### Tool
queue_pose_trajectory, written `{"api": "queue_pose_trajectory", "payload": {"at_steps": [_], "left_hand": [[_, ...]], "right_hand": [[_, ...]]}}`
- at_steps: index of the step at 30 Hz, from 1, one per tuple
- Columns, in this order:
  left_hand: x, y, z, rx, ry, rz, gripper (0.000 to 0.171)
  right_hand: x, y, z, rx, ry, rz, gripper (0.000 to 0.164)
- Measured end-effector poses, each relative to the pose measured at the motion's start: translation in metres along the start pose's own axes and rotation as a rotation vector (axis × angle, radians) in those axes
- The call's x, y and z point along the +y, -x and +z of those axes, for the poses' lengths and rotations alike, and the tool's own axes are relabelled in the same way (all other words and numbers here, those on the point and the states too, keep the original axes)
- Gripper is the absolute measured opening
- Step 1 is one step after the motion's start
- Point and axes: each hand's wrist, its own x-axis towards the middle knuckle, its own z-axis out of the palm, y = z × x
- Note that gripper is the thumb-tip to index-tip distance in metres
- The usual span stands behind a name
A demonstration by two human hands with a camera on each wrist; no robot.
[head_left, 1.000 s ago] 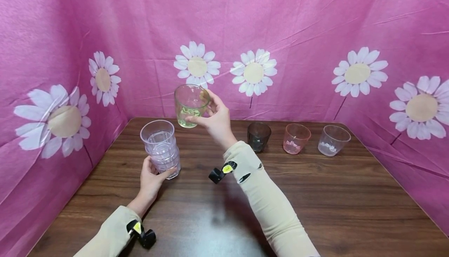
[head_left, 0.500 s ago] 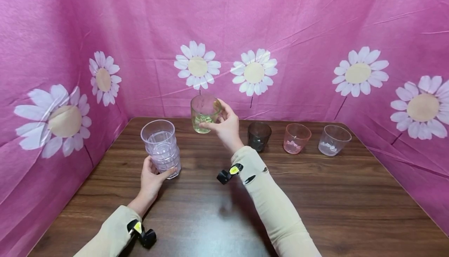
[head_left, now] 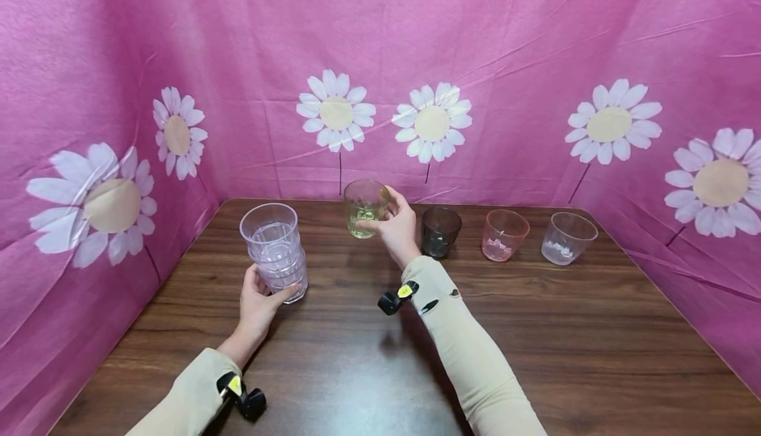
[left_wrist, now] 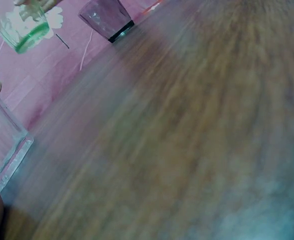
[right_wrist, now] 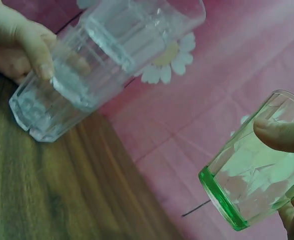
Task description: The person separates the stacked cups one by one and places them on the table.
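Note:
On the left of the table, in the head view, my left hand point(head_left: 258, 307) grips the lower part of a stack of clear drinking glasses point(head_left: 275, 244), thumb in front. The stack stands upright; its faceted base shows in the right wrist view. Farther back, my right hand point(head_left: 397, 226) holds a green-tinted glass point(head_left: 361, 207) by its side, between thumb and fingers, rim up. This green glass hangs above the table's far part, just left of a dark grey glass point(head_left: 440, 232). In the right wrist view its thick green base point(right_wrist: 222, 199) is plainly seen.
To the right of the dark glass, a pink glass point(head_left: 504, 236) and a clear glass point(head_left: 567, 238) stand in a row along the far part of the wooden table point(head_left: 535, 330). A pink cloth point(head_left: 505, 39) with daisies encloses the back and sides.
My right hand has carried the green glass to the right and down, away from the stack and toward the dark glass. My left hand and the stack have stayed in place.

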Motion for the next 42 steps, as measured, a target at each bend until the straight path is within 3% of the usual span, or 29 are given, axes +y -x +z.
{"api": "queue_pose_trajectory", "payload": {"at_steps": [17, 33, 42], "left_hand": [[0.0, 0.0, 0.001, 0.006, 0.004, 0.003, 0.073], [0.0, 0.0, 0.0, 0.003, -0.028, -0.028, 0.074], [0.003, 0.0, 0.001, 0.005, -0.039, -0.025, 0.074]], "right_hand": [[0.04, -0.008, -0.02, 0.114, 0.092, 0.083, 0.094], [0.063, -0.01, -0.025, 0.161, 0.115, 0.09, 0.092], [0.064, -0.009, -0.025, 0.159, 0.1, 0.1, 0.089]]}}
